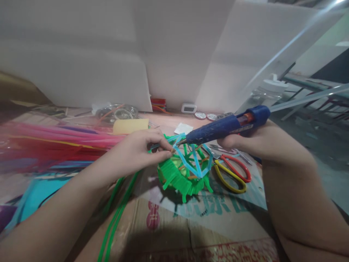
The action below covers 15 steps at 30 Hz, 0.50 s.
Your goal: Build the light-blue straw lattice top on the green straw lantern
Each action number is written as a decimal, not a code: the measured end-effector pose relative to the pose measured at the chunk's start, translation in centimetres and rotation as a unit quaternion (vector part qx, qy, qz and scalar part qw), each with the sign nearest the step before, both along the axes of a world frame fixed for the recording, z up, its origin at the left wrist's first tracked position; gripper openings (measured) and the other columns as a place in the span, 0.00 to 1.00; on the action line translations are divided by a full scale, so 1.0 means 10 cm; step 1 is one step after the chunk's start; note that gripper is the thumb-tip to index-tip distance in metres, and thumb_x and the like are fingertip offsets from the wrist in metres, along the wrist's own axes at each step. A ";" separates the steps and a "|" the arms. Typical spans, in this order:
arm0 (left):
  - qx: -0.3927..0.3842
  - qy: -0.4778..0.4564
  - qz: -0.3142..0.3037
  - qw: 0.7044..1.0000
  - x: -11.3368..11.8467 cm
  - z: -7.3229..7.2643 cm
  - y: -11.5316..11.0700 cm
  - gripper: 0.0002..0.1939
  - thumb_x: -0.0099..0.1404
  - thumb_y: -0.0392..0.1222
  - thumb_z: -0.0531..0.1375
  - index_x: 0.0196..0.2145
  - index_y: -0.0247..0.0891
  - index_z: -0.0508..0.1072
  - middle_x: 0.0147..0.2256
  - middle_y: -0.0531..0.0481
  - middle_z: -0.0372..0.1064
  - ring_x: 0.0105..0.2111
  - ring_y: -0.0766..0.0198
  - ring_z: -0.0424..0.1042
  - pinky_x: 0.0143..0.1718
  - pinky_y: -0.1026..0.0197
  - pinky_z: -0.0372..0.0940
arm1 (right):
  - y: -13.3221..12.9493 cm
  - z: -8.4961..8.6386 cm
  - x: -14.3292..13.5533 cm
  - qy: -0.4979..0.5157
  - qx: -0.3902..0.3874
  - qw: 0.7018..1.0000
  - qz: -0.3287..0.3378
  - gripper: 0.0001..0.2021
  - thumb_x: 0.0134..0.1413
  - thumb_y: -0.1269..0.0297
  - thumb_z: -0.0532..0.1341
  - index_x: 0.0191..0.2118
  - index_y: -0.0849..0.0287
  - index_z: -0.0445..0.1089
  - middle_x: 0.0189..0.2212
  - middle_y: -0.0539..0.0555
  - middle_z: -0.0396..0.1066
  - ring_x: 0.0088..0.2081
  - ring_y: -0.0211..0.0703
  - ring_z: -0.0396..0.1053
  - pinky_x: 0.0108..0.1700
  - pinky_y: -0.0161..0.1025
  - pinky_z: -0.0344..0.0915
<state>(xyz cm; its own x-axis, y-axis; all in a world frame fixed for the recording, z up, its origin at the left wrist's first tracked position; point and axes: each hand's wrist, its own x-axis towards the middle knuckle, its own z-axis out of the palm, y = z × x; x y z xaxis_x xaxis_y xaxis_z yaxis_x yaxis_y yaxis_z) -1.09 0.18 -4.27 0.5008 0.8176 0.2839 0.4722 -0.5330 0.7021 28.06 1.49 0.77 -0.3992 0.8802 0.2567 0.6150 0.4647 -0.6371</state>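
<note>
My right hand (253, 140) is closed around a blue hot glue gun (218, 127), a long clear glue stick (308, 98) jutting from its back. The gun's nozzle touches or nearly touches the light blue pipe cleaner frame (197, 169) on a round green pipe cleaner craft (177, 178). At the upper left of that craft, my left hand (152, 145) pinches its edge between thumb and fingers. The exact piece in the pinch is partly hidden. Scissors (231, 174) with one red and one yellow handle lie right beside the craft.
Pink and red pipe cleaners (68, 140) are heaped at left, beyond my forearm. Green stems (117, 218) lie on the printed cardboard (169, 233). A yellow paper piece (131, 126), a small white digital display (188, 107) and a lidded clear jar (265, 94) stand farther back.
</note>
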 end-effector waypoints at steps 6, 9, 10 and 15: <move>0.005 0.005 -0.001 1.000 0.01 0.02 -0.02 0.06 0.65 0.42 0.63 0.31 0.42 0.78 0.30 0.57 0.75 0.33 0.66 0.72 0.38 0.64 0.63 | -0.01 0.03 -0.01 0.010 -0.039 0.999 0.017 0.20 0.44 0.40 0.69 0.36 0.50 0.81 0.33 0.51 0.80 0.39 0.56 0.78 0.47 0.51 0.75; 0.000 0.004 -0.002 1.000 0.01 0.03 -0.01 0.06 0.65 0.43 0.63 0.31 0.42 0.79 0.30 0.56 0.76 0.32 0.66 0.72 0.38 0.64 0.63 | 0.01 0.03 -0.01 0.008 -0.047 0.999 0.021 0.19 0.43 0.40 0.70 0.36 0.48 0.80 0.34 0.50 0.80 0.41 0.57 0.77 0.48 0.52 0.74; -0.001 0.004 -0.002 1.000 0.01 0.03 -0.01 0.06 0.65 0.43 0.63 0.31 0.42 0.79 0.30 0.56 0.76 0.33 0.65 0.72 0.38 0.64 0.63 | 0.02 0.03 0.00 0.009 -0.048 0.998 0.027 0.19 0.44 0.41 0.70 0.36 0.47 0.80 0.34 0.50 0.80 0.42 0.57 0.77 0.49 0.52 0.74; -0.004 0.010 -0.002 1.000 0.00 0.03 -0.02 0.06 0.65 0.44 0.63 0.32 0.43 0.79 0.31 0.56 0.76 0.33 0.65 0.72 0.38 0.63 0.64 | 0.03 0.01 0.01 0.008 -0.044 0.999 0.023 0.21 0.43 0.40 0.70 0.37 0.50 0.80 0.34 0.51 0.80 0.40 0.55 0.77 0.48 0.51 0.74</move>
<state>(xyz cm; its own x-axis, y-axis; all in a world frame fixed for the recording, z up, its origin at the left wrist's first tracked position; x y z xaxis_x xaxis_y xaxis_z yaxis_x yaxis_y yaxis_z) -1.06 0.02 -4.00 0.5102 0.8171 0.2682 0.4830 -0.5303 0.6967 28.11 1.83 0.90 -0.4370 0.8801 0.1859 0.5831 0.4345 -0.6864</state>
